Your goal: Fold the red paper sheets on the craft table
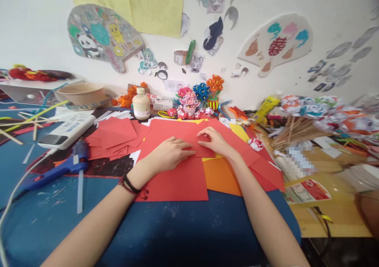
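My left hand (pixel 172 153) lies palm down on red paper, its fingers stretched out to the right. Close by, my right hand (pixel 217 141) rests with bent fingers, thumb and forefinger apart, on a smaller red paper piece (pixel 206 152). That piece lies over a large red sheet (pixel 177 188), which reaches toward the table's front edge. An orange sheet (pixel 220 176) shows from beneath, by my right forearm. More red paper (pixel 265 171) spreads out on the right. A pile of cut red paper (pixel 117 134) sits left of my left hand.
On the blue table (pixel 166 227) lie a blue glue gun (pixel 71 164) and a white power strip (pixel 69 130) with its cable. Behind the paper stand a glue bottle (pixel 141 105) and pipe-cleaner flowers (pixel 201 95). Wrapped sticks (pixel 291 128) crowd the right side.
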